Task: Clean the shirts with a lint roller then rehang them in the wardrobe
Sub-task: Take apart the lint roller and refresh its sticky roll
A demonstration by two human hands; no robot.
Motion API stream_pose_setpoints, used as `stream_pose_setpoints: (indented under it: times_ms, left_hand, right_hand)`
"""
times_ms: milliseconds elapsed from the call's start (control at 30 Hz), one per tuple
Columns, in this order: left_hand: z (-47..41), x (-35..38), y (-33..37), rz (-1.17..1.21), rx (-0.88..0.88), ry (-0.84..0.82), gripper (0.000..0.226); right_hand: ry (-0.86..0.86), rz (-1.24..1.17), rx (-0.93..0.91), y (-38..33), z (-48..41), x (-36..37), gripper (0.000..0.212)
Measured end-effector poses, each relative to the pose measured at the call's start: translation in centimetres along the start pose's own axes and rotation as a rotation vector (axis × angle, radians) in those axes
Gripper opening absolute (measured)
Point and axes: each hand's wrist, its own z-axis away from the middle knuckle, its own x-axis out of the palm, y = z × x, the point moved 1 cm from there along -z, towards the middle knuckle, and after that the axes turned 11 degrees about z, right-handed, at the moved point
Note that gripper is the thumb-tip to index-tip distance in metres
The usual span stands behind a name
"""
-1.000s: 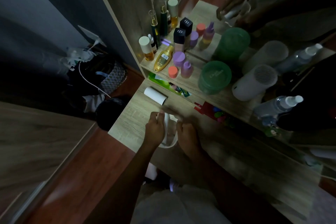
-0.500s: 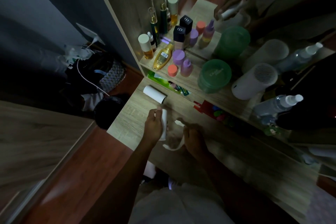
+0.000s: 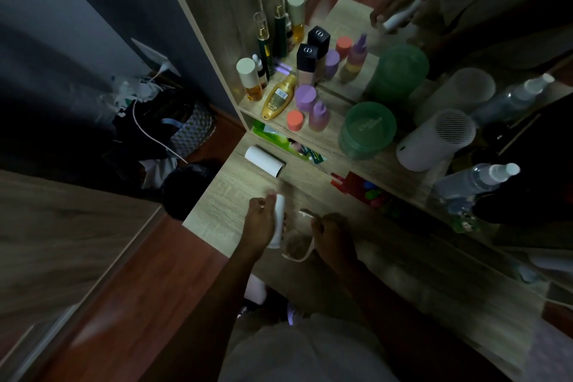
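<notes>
My left hand (image 3: 259, 223) grips the white lint roller (image 3: 278, 220) above the wooden dresser top (image 3: 217, 211). My right hand (image 3: 331, 232) pinches the end of a peeled adhesive sheet (image 3: 297, 245) that curls down from the roller. A spare white roll (image 3: 265, 161) lies on the dresser top near the shelf. No shirt is in view.
A raised shelf (image 3: 328, 146) carries several cosmetic bottles, a green jar (image 3: 367, 130), a white cylindrical device (image 3: 437, 139) and a spray bottle (image 3: 477, 180). A mirror stands behind them. On the floor at left sit a dark bin (image 3: 186, 189) and a bag (image 3: 186, 130).
My hands have drawn apart. The sheet has peeled further off the roller, pulled to the right by my right hand.
</notes>
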Motion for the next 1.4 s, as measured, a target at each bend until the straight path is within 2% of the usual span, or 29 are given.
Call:
stream_pose_setpoints:
  times_ms: [100,133,267,400,533,733,933,1067,1300,1400]
  left_hand:
    - [-0.1,0.1,-0.3,-0.024,0.002,-0.031,0.053]
    - [0.0,0.2,-0.2,-0.049,0.004,-0.032,0.05]
    - [0.4,0.3,0.2,-0.133,0.073,-0.077,0.041]
    - [0.9,0.3,0.7,-0.192,0.116,-0.113,0.038]
    - [0.9,0.1,1.0,-0.243,0.134,-0.143,0.038]
    - [0.9,-0.4,0.8,-0.273,0.139,-0.116,0.04]
    - [0.6,-0.7,1.5,-0.328,0.101,-0.13,0.039]
    - [0.5,-0.8,1.8,-0.348,0.085,-0.119,0.039]
    - [0.4,-1.2,2.3,-0.321,0.083,-0.154,0.028]
    - [0.8,-1.2,2.7,-0.351,0.116,-0.196,0.031]
  right_hand:
    - [0.087,0.046,-0.019,-0.1,-0.8,-0.3,0.023]
    - [0.074,-0.011,-0.021,-0.4,-1.1,-0.6,0.022]
    - [-0.111,-0.571,-0.033,-2.8,-2.5,-2.8,0.024]
    - [-0.227,-0.764,-0.056,-4.0,-3.7,-3.9,0.023]
    - [-0.269,-0.735,-0.129,-3.8,-3.6,-3.6,0.018]
    - [-0.327,-0.851,-0.109,-3.8,-3.3,-4.2,0.021]
    - [-0.268,-0.786,-0.109,-4.2,-3.3,-4.4,0.008]
    - [-0.243,-0.723,-0.157,-4.2,-3.1,-4.5,0.008]
    - [-0.228,-0.67,-0.132,-4.4,-2.9,-4.7,0.018]
    - [-0.21,-0.71,-0.09,-4.3,-2.9,-5.1,0.017]
